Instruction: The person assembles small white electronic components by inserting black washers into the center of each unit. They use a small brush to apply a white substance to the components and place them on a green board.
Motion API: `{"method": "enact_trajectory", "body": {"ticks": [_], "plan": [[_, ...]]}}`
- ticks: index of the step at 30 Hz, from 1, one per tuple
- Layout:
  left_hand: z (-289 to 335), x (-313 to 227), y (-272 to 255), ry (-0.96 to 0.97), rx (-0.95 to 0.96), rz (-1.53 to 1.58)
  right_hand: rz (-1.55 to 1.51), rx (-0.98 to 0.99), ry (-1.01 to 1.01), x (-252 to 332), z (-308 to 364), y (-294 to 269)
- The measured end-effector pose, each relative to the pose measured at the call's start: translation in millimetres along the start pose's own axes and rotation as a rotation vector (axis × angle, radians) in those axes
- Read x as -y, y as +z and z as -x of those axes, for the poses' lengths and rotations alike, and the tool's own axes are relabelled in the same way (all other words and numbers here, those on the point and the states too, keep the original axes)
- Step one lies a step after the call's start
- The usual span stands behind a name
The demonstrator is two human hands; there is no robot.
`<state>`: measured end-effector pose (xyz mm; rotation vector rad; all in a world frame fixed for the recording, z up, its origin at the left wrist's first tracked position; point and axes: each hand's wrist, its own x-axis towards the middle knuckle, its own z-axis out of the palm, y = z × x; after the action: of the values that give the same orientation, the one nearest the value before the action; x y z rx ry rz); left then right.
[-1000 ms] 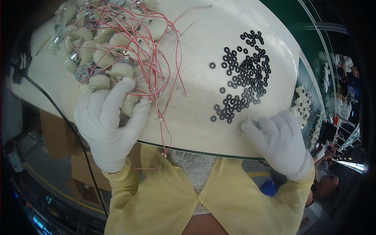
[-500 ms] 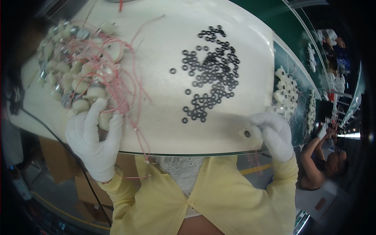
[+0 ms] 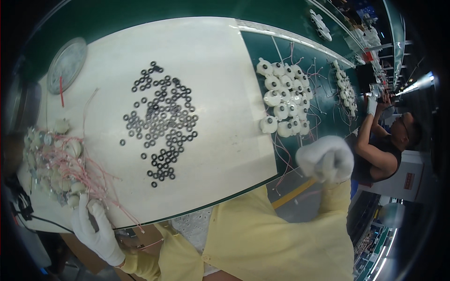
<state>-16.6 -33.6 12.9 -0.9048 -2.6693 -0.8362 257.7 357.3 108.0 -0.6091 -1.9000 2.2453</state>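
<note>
My left hand (image 3: pixel 96 230), in a white glove, reaches to the near edge of a heap of off-white plastic parts with pink wires (image 3: pixel 54 164). Its thumb and forefinger are stretched out and apart, with the fingertips against the heap. My right hand (image 3: pixel 326 159), also gloved, is raised beyond the table's near right corner. It is blurred by motion, and its fingers are curled closed. Whatever they hold is hidden, though a faint pinkish streak shows below the hand. Many small black rings (image 3: pixel 159 117) lie loose on the white tabletop (image 3: pixel 225 126).
Off-white parts with black rings on them (image 3: pixel 286 96) stand in rows on a green surface (image 3: pixel 253 47) at the right, pink wires trailing. Another row (image 3: pixel 344 89) lies farther right. A round, clear lid-like dish (image 3: pixel 67 65) is at the far left. A co-worker (image 3: pixel 382 150) sits at the right.
My view has swung right, bringing the rows of parts closer to the middle. My right hand has moved right off the white tabletop; the ringed white part it held no longer shows.
</note>
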Motion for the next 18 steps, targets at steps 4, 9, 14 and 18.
{"method": "enact_trajectory", "body": {"ticks": [4,9,14,18], "plan": [[-3,-2,4,0.035,-0.003,-0.034,0.153,-0.388,-0.128,0,26,-57],[-6,-9,-7,-0.043,0.116,-0.096,0.554,-0.617,0.037,-6,2,-93],[-16,-35,-14,-0.072,0.244,-0.254,0.790,-0.588,-0.018,-33,-17,-114],[-17,-37,-12,-0.130,0.242,-0.238,0.916,-0.621,-0.050,-43,-22,-117]]}}
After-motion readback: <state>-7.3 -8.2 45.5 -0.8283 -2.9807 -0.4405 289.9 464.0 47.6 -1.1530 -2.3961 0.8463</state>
